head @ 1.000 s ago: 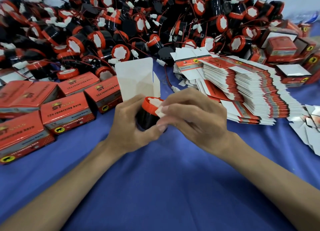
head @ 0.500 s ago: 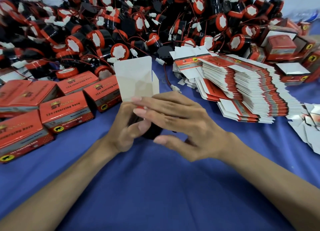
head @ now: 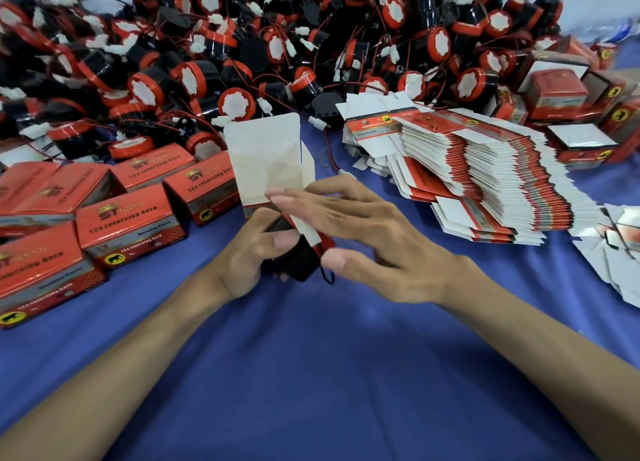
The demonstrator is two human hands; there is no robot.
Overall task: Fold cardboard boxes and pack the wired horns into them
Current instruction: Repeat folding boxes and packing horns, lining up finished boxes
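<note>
Right hand (head: pixel 374 239) opened flat above horn (head: pixel 300 262), left hand (head: pixel 242 263) gripping it

Both forearms are entering from the lower corners of the frame, converging at centre. Left hand (head: pixel 249 256) is gripping the horn (head: pixel 301 263), thumb lying across it. Right hand (head: pixel 374 242) is pointing leftward, fingers extended, thumb spread.

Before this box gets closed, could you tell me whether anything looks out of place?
Yes: a black wire loop dangles below the horn in the left hand, not tucked in; it could catch when the box closes.
</note>
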